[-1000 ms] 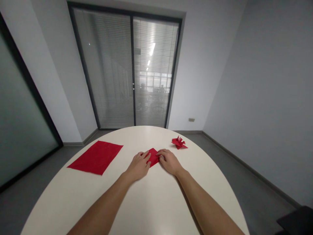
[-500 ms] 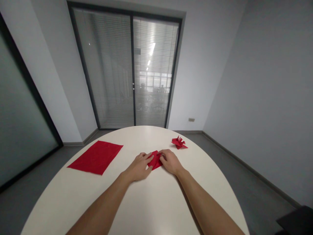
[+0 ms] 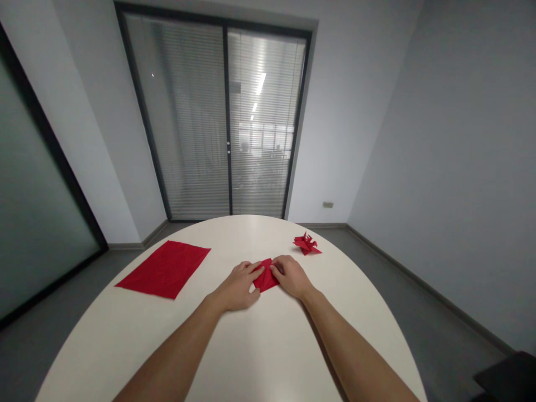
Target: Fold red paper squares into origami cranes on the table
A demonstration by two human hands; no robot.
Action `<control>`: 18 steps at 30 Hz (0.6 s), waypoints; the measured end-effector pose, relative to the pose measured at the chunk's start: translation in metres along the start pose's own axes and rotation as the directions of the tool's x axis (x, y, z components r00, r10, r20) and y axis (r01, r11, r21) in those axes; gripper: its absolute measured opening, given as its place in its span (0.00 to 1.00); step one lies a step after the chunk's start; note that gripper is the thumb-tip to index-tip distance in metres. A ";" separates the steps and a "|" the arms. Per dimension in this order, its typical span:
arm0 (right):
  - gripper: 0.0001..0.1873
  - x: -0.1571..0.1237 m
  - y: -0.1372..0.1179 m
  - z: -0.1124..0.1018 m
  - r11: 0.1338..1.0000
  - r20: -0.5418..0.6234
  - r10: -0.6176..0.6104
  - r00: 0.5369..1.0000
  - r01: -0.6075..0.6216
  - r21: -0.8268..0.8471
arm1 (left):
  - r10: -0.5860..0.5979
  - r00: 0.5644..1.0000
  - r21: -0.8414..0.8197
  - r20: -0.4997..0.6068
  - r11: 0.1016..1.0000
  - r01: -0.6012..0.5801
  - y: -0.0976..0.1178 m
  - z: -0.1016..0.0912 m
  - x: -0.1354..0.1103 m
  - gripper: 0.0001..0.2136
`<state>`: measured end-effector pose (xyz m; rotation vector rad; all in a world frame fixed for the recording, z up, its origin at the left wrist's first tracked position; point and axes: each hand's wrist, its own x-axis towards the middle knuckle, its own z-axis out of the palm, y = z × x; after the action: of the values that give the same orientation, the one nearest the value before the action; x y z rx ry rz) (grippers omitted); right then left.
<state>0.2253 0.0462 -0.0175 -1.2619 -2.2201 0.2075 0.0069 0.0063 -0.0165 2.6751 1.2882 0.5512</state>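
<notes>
A folded piece of red paper (image 3: 265, 277) lies on the table between my two hands, creases showing on its upper face. My left hand (image 3: 240, 286) rests at its left side, thumb and fingers spread apart, with fingertips pressing the paper down. On the right edge, the thumb and fingers of my right hand (image 3: 290, 275) are closed together on the paper. The right hand hides part of that edge.
At the left of the round white table (image 3: 251, 357) lies a flat square red sheet (image 3: 165, 271). A folded red paper figure (image 3: 307, 244) with pointed parts stands near the far right edge. A dark object (image 3: 508, 377) sits at lower right, off the table.
The right-hand fingers have shifted slightly along the folded paper, and more of its upper face shows flat. My left hand has hardly moved.
</notes>
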 end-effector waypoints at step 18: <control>0.07 0.000 0.000 -0.002 1.000 0.000 0.010 1.000 -0.010 -0.003 | 0.090 0.996 -0.052 0.005 0.995 -0.090 0.002 -0.001 -0.001 0.31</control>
<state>0.2261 0.0460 -0.0161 -1.2752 -2.2151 0.2077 0.0071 0.0038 -0.0150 2.7001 1.1402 0.5771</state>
